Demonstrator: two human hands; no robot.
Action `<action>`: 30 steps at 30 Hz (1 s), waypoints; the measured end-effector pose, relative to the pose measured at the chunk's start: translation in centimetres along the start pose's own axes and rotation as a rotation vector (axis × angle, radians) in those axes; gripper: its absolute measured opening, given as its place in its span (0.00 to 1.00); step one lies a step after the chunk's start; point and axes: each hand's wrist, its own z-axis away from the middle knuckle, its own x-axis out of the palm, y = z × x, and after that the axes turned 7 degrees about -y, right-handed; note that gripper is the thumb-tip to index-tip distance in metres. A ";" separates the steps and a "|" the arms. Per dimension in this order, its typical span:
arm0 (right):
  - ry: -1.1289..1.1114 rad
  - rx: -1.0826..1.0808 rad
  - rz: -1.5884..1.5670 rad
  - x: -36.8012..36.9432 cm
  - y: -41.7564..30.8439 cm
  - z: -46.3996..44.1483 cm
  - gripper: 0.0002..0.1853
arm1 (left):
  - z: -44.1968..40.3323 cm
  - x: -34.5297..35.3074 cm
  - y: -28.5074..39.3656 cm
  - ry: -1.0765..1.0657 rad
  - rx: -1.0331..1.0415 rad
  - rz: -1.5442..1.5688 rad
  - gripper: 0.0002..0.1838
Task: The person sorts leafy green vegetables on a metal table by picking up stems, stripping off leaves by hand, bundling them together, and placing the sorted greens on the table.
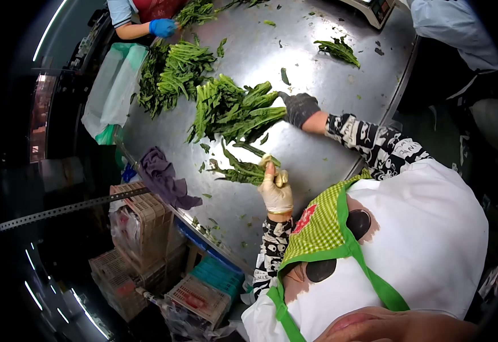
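My left hand (275, 191), in a pale glove, is closed around the stem ends of a small bunch of leafy greens (240, 169). Above it and to the right, my right hand (300, 109) wears a dark grey glove and touches the stem ends of a larger pile of greens (232, 108) on the metal table (317, 159). Its fingers are partly hidden, so I cannot make out whether they grip a stem. A second heap of greens (175, 68) lies just beyond that pile.
A person's blue-gloved hand (162, 28) works at the far edge. A scale (371, 8) stands at the top right, near loose greens (339, 51). Along the left edge are a plastic-lined container (112, 91) and a purple cloth (166, 179). Crates (140, 228) stand below.
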 end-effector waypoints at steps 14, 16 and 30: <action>-0.463 -0.021 -1.361 -2.7 -0.8 7.7 0.07 | -1.2 0.0 -0.1 -0.098 -0.130 0.159 0.26; -0.462 -0.265 -1.126 -2.1 -1.0 7.9 0.07 | -1.5 -0.3 -0.5 -0.132 -0.081 0.138 0.26; 0.260 -0.629 -0.133 3.3 -2.3 6.6 0.06 | -2.1 -1.1 0.3 -0.072 -0.005 0.091 0.19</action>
